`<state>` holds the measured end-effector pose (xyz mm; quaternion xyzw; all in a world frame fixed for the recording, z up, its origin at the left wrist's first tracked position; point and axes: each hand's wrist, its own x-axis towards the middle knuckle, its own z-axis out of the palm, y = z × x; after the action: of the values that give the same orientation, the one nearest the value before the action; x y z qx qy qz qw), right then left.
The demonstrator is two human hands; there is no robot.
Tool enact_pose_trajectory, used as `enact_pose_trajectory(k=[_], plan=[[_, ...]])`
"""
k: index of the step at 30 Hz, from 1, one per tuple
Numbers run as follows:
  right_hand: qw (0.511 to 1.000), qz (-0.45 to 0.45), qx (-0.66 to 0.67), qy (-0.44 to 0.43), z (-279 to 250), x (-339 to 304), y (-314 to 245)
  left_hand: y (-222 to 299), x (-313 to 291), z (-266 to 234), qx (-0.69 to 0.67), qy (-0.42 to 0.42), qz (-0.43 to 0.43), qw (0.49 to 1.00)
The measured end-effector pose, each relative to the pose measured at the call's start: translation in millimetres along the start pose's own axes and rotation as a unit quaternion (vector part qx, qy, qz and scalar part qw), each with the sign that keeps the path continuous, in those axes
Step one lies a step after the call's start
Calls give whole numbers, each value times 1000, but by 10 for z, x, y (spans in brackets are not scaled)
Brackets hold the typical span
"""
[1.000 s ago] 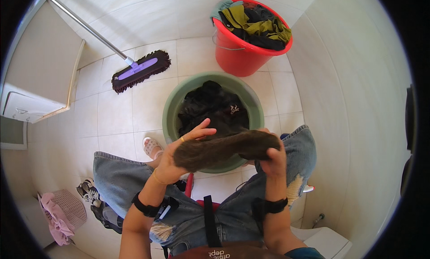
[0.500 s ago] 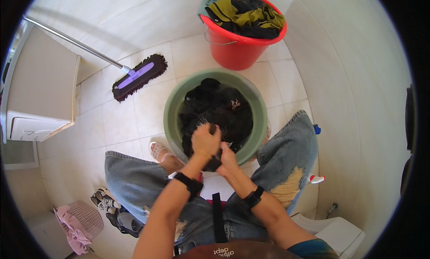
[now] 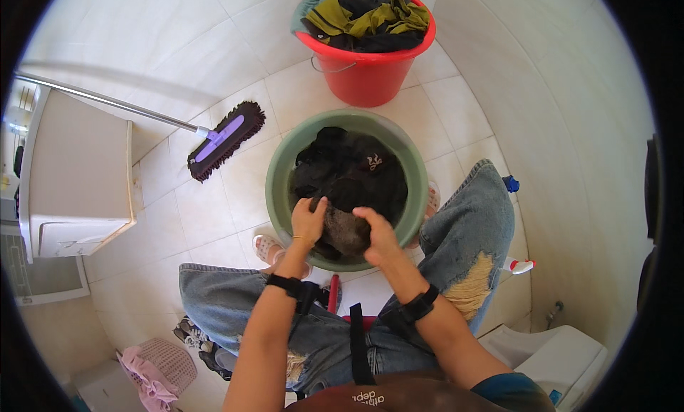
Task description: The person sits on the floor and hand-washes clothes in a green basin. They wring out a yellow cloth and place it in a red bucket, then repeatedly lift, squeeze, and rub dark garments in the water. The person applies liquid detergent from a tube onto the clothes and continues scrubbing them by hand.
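Observation:
A green basin [image 3: 277, 162] stands on the floor between my knees, with water and a wet black garment [image 3: 335, 166] inside; a small pale design shows on the garment. Over the basin's near side I hold a dark greyish-brown stretch of wet cloth [image 3: 347, 230]. My left hand [image 3: 308, 219] grips its left edge, fingers closed. On the opposite edge my right hand [image 3: 379, 235] has its thumb on top and its fingers curled beneath, partly hidden. I cannot tell whether this cloth belongs to the black garment.
Beyond the basin stands a red bucket [image 3: 363, 77] heaped with dark and olive clothes [image 3: 370, 20]. A purple-backed mop [image 3: 226, 137] lies to its left, near a white cabinet [image 3: 78, 162]. Shoes [image 3: 192, 335] and a pink basket [image 3: 169, 362] sit at lower left.
My hands were close together, bunching dark cloth. Now they are apart, with the cloth spread between them. The view has shifted slightly, so the bucket appears farther left.

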<state>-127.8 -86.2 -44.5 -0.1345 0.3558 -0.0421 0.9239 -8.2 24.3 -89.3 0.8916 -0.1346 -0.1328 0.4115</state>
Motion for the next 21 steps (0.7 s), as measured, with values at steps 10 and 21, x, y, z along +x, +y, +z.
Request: enact_pose_trajectory(k=[10,21], plan=[[609,-212,-752,-134,-33,74,128,408,-232,-1087,-232,-332,-49,913],[971,-97,106,-192,156,-321,-624,-59,-168,-753,-232,-201,-39,951]])
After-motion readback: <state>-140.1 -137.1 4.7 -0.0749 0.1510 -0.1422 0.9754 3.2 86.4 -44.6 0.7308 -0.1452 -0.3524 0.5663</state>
